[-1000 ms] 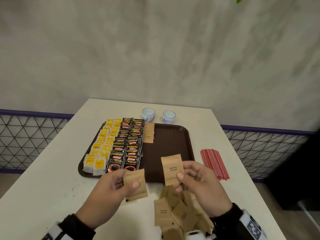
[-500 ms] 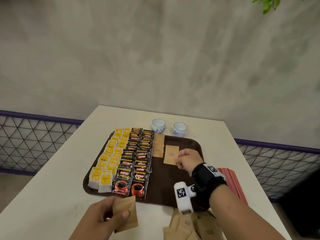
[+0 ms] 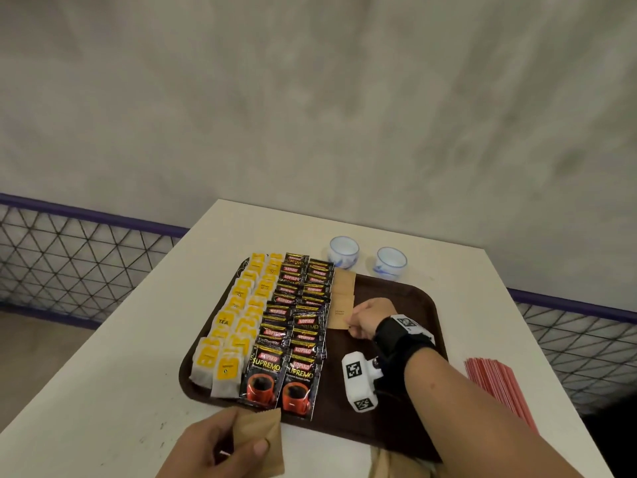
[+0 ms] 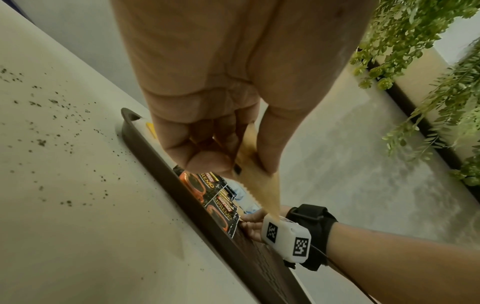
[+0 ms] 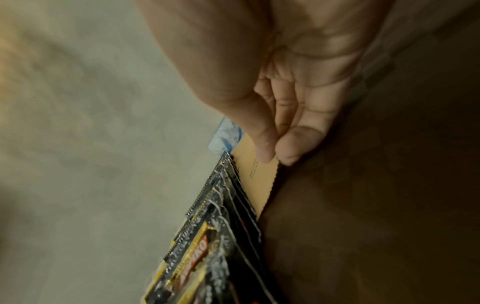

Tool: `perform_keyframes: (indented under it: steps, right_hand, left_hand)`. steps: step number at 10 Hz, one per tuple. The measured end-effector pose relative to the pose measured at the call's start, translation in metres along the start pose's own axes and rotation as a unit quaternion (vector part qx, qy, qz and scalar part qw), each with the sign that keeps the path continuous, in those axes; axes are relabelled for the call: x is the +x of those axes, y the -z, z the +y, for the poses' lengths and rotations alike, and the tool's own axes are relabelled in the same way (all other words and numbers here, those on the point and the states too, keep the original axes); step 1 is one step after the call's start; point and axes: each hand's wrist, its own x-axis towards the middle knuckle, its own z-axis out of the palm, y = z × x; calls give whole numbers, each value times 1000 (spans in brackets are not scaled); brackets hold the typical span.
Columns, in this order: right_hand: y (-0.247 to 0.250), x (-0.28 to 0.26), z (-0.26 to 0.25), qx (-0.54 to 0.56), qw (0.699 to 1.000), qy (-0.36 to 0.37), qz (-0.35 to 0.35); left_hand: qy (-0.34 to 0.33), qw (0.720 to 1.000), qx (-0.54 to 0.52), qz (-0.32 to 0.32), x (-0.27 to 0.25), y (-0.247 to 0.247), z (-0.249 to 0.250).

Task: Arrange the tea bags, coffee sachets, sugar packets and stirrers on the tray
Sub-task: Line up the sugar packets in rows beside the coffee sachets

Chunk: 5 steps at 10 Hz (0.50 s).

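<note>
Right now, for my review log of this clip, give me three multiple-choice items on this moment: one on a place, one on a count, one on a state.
1. Where do the red stirrers lie?
A. On the table, right of the tray
B. On the tray, among the coffee sachets
C. In a cup

2. How many small cups stand beyond the tray?
A. One
B. Two
C. Four

3. What is the left hand doing?
A. Lying flat on the table
B. Gripping a stirrer
C. Holding a brown sugar packet

Answers:
1 A, the red bundle rests on the white table off the tray's right edge.
2 B, two white and blue cups show.
3 C, thumb and fingers pinch the packet.
</note>
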Motion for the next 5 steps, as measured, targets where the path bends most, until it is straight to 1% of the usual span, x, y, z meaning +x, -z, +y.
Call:
perform_keyframes:
  steps: [1,2,3,4,5]
  right_hand:
    - [-5,0,-5,-19,1000,-8,13]
    - [-11,-2,-8,-36,997,-21,59]
    - [-16,-5,-9,-57,995,-15,83]
    - [-16,-9,-9,-72,994,-5,87]
    - [-10,-16,-7,-110,991,22,80]
  left_hand:
    - [-34,998,46,1,9,1,-5]
    - [-40,997,66,-10,21,-1,-10]
    - [-31,996,83,-21,23,-1,-7]
    - [-33,997,67,-15,21,-2,-7]
    - [-32,997,63,-12,19,-3,-1]
